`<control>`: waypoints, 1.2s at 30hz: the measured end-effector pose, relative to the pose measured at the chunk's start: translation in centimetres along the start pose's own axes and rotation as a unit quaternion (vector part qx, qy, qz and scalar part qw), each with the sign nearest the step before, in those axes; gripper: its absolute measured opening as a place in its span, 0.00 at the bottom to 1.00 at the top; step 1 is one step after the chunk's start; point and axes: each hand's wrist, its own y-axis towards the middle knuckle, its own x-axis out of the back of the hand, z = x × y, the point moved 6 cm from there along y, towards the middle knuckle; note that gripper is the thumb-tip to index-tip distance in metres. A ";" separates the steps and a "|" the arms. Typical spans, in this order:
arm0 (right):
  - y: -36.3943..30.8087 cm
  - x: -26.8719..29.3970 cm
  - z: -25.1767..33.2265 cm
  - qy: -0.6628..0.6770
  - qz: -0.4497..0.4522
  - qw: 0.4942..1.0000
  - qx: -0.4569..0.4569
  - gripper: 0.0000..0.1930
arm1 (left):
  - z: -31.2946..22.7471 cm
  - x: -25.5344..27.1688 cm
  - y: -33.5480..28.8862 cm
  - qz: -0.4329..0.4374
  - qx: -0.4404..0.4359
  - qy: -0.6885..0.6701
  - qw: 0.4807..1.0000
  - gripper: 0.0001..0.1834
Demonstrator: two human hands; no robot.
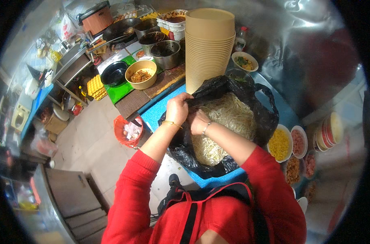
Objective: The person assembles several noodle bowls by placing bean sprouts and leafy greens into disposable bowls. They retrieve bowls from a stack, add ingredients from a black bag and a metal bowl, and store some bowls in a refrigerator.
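Note:
A black plastic bag (270, 112) full of pale bean sprouts (221, 126) lies opened out on the blue table in front of me. My left hand (177, 107) is closed on the bag's left rim, with its fingers curled over the plastic. Just beside it, my right hand (198, 121) reaches across the sprouts to the inner left side of the bag. The right fingers are hidden against the dark plastic, so their grip does not show. Behind the bag rises a tall stack of tan paper bowls (209, 53).
Left of the stack, a tan bowl of food (141, 75) and a black bowl (114, 74) sit near metal pots (165, 53). At right are bowls of yellow corn (279, 144) and pink diced meat (299, 142). A red bin (122, 132) stands on the floor.

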 end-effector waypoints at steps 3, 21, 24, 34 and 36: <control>1.6 -1.0 0.8 -0.025 0.010 0.997 0.067 0.28 | -0.8 0.4 0.4 0.012 0.001 0.015 1.000 0.15; -6.7 0.1 -2.5 -0.039 -0.065 0.996 -0.037 0.21 | -2.7 3.4 1.4 0.001 -0.006 -0.015 1.000 0.16; -9.8 2.7 -4.9 0.019 0.021 0.989 -0.148 0.29 | -3.0 3.0 1.2 0.019 0.020 -0.077 0.997 0.18; -3.8 1.5 -2.6 -0.087 -0.115 0.985 -0.092 0.15 | -5.4 2.2 0.6 0.053 -0.019 -0.135 0.989 0.20; -5.1 0.5 -3.1 -0.068 -0.069 0.994 -0.054 0.13 | -3.2 2.5 0.6 0.057 0.014 -0.120 0.991 0.19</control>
